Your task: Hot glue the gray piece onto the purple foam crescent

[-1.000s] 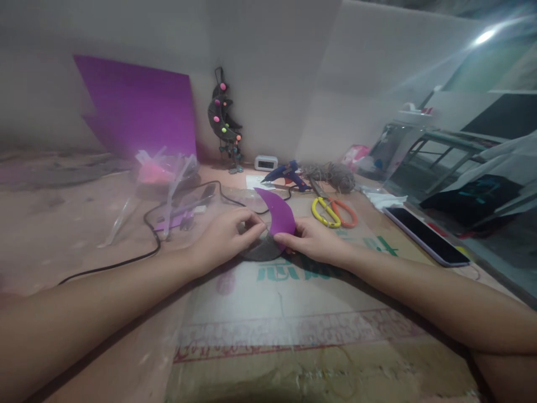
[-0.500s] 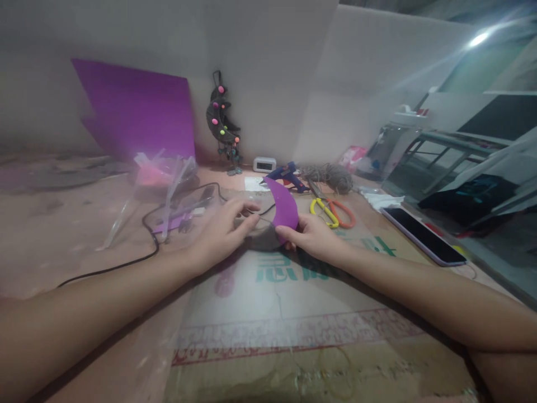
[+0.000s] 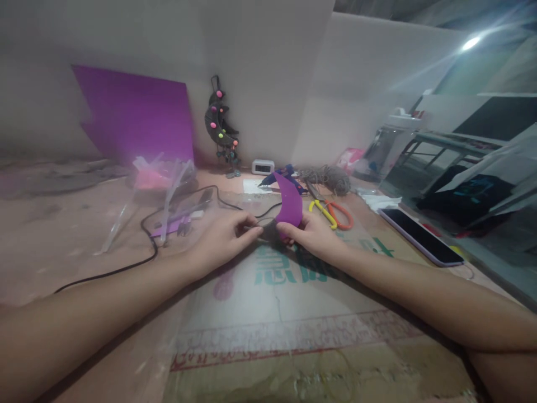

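Observation:
My right hand (image 3: 312, 235) grips a crescent cut from purple card (image 3: 289, 201), thumb on the near face and fingers behind. The crescent's lower part is wrapped in grey yarn (image 3: 271, 230). To its left, my left hand (image 3: 229, 238) has thumb and forefinger pinched together at a thin strand of the yarn leading to the crescent. Just behind the crescent lies a blue glue gun (image 3: 286, 169), partly covered by it. Scissors (image 3: 343, 215) with yellow and orange handles rest beyond my right hand, close to a grey yarn ball (image 3: 338, 179).
Against the wall stand a purple sheet (image 3: 138, 117) and a dark crescent ornament (image 3: 212, 124) with coloured balls. A small white digital clock (image 3: 263, 167) sits nearby. A phone (image 3: 422, 236) lies at right; a black cable (image 3: 145, 226) and clear plastic bag (image 3: 180, 173) are at left.
The crescent has shifted slightly right and turned in my right hand. My left fingers have closed from a looser spread into a pinch and moved slightly lower.

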The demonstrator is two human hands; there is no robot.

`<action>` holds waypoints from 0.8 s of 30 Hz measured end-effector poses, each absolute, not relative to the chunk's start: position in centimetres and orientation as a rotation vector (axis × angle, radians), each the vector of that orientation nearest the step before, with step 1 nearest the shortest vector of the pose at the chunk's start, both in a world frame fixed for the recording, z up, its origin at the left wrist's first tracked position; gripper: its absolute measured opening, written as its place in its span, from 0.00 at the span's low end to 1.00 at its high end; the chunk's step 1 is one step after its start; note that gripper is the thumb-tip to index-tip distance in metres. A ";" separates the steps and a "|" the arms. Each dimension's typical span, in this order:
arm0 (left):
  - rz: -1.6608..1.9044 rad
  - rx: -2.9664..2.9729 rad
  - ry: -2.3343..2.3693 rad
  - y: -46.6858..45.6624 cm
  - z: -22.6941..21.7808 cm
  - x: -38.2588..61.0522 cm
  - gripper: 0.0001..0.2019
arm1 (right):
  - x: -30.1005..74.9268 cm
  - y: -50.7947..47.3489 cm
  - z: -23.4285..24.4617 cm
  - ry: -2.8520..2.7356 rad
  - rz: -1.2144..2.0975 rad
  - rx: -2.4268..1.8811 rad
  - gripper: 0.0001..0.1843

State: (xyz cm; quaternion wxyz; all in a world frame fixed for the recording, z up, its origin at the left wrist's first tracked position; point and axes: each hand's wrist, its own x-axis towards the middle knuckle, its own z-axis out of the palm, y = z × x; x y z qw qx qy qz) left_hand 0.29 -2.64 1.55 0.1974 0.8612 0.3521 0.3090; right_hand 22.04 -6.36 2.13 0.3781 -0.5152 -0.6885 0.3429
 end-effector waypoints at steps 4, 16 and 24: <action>0.841 2.450 0.957 -2.8 1.6 0.2 0.11 | 22.1 -6.3 2.4 -1.790 0.801 -1.435 0.16; 0.873 2.462 0.964 -2.7 1.9 0.3 0.11 | 22.2 -5.9 2.2 -1.814 0.854 -1.371 0.17; 0.878 2.407 0.952 -2.7 1.8 0.2 0.11 | 21.9 -5.9 1.6 -1.800 0.786 -1.380 0.11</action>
